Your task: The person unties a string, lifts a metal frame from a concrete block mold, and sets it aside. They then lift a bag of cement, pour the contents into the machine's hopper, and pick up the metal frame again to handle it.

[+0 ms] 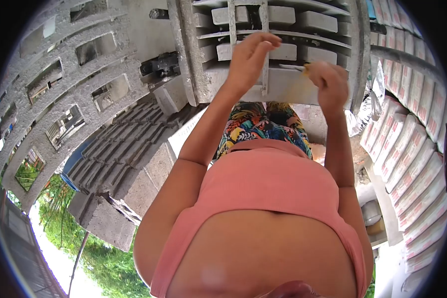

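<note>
My left hand (251, 59) is over a grey vertical bar (265, 79) of a metal frame, its fingers bent and stretched to the right, with nothing visible in them. To its right, my right hand (329, 85) is blurred by motion and closed round a thin-bladed tool (292, 67) with a yellow part by the fingers. The tool's exact kind I cannot tell. Both hands are in front of grey rectangular blocks (318, 22), set in rows between thin plates. The blade overlaps the top of a smooth grey panel (285, 79) below the lower row.
On the left rises a grey wall of openwork blocks (99, 49). Ridged grey pieces (119, 154) are stacked below it, near a rough block (104, 221). White sacks with red print (407, 149) are piled along the right, beside a grey pipe (407, 57).
</note>
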`<state>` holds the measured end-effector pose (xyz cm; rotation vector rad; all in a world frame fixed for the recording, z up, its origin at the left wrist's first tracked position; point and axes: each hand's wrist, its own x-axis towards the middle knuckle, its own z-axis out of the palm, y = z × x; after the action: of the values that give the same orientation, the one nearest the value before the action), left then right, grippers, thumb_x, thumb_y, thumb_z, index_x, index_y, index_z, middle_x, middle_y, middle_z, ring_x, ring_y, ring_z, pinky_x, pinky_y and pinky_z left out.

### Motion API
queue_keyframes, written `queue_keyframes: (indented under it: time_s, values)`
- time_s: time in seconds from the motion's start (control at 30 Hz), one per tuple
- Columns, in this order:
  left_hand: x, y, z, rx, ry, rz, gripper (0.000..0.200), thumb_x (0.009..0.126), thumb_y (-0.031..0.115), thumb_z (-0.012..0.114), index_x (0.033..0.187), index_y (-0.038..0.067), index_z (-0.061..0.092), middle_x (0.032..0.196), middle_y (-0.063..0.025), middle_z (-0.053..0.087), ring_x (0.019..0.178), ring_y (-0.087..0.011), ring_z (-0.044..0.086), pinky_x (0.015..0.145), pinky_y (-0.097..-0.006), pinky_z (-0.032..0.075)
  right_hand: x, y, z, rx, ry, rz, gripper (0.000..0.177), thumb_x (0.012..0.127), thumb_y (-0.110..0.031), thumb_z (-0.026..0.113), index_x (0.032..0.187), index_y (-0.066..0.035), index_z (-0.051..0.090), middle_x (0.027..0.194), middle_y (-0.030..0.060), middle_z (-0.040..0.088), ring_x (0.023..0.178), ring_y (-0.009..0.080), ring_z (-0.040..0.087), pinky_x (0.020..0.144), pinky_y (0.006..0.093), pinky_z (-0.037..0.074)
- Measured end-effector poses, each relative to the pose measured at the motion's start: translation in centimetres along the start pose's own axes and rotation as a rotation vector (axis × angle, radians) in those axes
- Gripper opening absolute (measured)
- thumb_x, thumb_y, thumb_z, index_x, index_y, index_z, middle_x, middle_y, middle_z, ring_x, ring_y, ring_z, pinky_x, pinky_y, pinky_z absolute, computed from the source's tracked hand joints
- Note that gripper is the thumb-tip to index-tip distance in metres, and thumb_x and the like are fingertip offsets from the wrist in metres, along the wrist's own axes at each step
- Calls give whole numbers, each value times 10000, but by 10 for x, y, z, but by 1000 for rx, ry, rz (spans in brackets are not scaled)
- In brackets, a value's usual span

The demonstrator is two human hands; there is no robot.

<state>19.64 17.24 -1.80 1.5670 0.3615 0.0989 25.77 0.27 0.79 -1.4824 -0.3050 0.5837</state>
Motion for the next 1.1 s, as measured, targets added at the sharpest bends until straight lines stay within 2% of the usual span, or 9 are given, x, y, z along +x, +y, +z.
queue_keyframes:
  time_s: [0.27, 0.47, 0.53, 0.67, 0.77, 0.87, 0.93, 1.0, 1.1]
  values:
    - [-28, -13, 85, 5, -182, 101, 446, 839, 191, 302, 1142, -55, 519, 1104, -193, 568, 1045, -280, 527, 942, -352, 354, 0, 16, -31, -859, 230, -685, 142, 735, 134, 462, 722, -8, 453, 530, 33, 378, 488, 189, 410, 489, 315, 329]
    - [-41, 34, 93, -34, -357, 258, 504, 865, 215, 352, 1304, -34, 340, 1272, -219, 440, 1146, -352, 449, 970, -379, 338, -28, -21, -62, -105, 32, -482, 245, 761, 155, 398, 615, -26, 323, 489, 29, 311, 435, 142, 288, 436, 275, 279]
    - [-26, 8, 112, -44, -304, 112, 548, 866, 289, 360, 1301, -42, 336, 1285, -230, 423, 1149, -340, 449, 934, -396, 366, -6, 5, -79, 603, 198, -155, 260, 746, 142, 413, 609, -46, 297, 502, -2, 232, 473, 126, 248, 466, 257, 236]
    - [-14, 27, 123, 97, -347, -95, 626, 843, 358, 430, 1307, -40, 294, 1147, -246, 511, 992, -409, 514, 843, -440, 422, 8, 16, -82, 37, 259, -333, 591, 509, -311, 856, 595, -87, 316, 537, -29, 262, 518, 96, 265, 470, 264, 211]
    - [-40, 41, 134, -40, -185, 226, 635, 801, 292, 501, 1311, -25, 295, 1143, -247, 514, 916, -399, 551, 822, -432, 441, -12, -50, -93, 479, 148, -26, 370, 843, -194, 306, 480, -142, 258, 435, 2, 252, 410, 112, 197, 448, 267, 205]
    - [-33, 26, 130, -52, -214, 113, 531, 809, 164, 464, 1300, 7, 341, 1192, -235, 499, 1011, -365, 541, 870, -413, 434, -5, -42, -75, 420, 255, -10, 361, 843, -169, 322, 494, -117, 245, 463, 4, 240, 449, 114, 208, 467, 277, 195]
    - [-16, 1, 128, 3, -183, -20, 499, 808, 137, 444, 1290, 29, 370, 1180, -225, 512, 1004, -364, 543, 859, -418, 433, 14, 16, -83, -598, 243, -283, 286, 839, -131, 355, 570, -66, 280, 539, 21, 262, 517, 135, 256, 524, 294, 251]
    - [-13, 18, 115, 36, -244, -95, 487, 807, 142, 447, 1277, 28, 389, 1170, -215, 522, 994, -366, 546, 854, -418, 435, 13, 20, -104, 411, -121, -24, 199, 821, -4, 399, 625, -17, 366, 553, 33, 320, 552, 148, 344, 502, 282, 295]
    - [-41, 36, 103, 25, -237, -11, 451, 810, 142, 438, 1244, 24, 430, 1153, -196, 541, 959, -361, 562, 825, -410, 448, -20, -22, -79, -384, -57, -296, 255, 817, -25, 456, 574, -12, 382, 570, 52, 413, 478, 172, 359, 473, 305, 337]
